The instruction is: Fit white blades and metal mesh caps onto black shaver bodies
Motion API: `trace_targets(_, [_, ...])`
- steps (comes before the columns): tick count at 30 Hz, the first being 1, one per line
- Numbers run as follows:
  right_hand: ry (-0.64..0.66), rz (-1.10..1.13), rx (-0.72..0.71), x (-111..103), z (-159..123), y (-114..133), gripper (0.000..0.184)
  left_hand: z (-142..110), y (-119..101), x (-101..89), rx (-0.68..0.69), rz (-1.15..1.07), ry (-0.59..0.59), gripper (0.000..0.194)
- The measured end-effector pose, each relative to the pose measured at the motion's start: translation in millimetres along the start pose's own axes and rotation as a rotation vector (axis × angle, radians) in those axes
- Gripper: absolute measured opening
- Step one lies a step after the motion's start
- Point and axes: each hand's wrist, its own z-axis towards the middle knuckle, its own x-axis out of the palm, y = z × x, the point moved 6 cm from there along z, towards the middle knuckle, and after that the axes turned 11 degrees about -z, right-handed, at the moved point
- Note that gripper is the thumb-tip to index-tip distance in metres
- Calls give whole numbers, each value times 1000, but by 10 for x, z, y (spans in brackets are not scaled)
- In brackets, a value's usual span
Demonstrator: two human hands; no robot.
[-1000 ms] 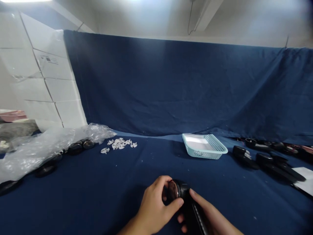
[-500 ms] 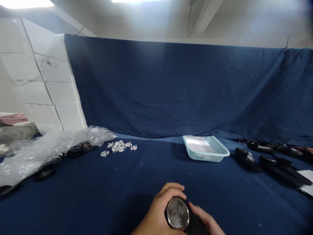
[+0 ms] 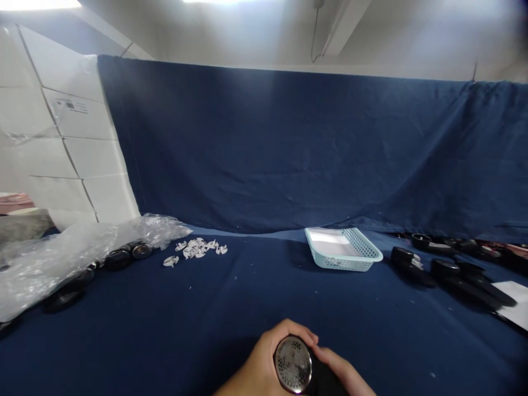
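At the bottom edge of the view both hands grip one black handheld device [image 3: 317, 379] with a round perforated metal head [image 3: 293, 364] turned toward the camera. My left hand [image 3: 264, 363] wraps its fingers round the head from the left. My right hand [image 3: 342, 374] holds the black body from the right; most of that hand is cut off by the frame. The device is held just above the dark blue cloth [image 3: 231, 313] on the table.
A light blue mesh basket [image 3: 343, 248] sits mid-right. Several black devices [image 3: 449, 269] lie at the right beside a white sheet [image 3: 513, 300]. White small parts [image 3: 193, 248] lie in a pile, with black round caps [image 3: 124, 256] under a clear plastic bag [image 3: 61, 253] at the left.
The device has been turned so its metal mesh head faces the camera, and both hands have dropped lower in the view. The view shifted slightly.
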Motion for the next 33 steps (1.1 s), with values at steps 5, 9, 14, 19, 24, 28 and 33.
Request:
trace_targets(5, [-26,-7,-26,-77,86,68,32,-16,-9,12,-56,3,-49,64])
trace_targets(9, [-33,-13,-19,-31,117,47,38,-23,-46,55,-85,-18,-57,62])
trace_targets(14, [-37,-23,-26,4,130,65,38,-21,-69,61,-97,-25,-79,61])
trace_targets(19, [-66,-35,-67,-93,94,102,29,-12,-33,32,-88,21,-49,61])
trace_targets(24, [-111,-24,-92,-166,30,73,24,-16,-20,11,-70,22,-57,67])
trace_targets(28, [-135,-3,-93,-134,48,35,22,-20,34,-1,-64,30,-44,73])
trace_targets(33, [-141,117,-71,-36,91,-8,33,-18,97,-38,-46,19,-78,79])
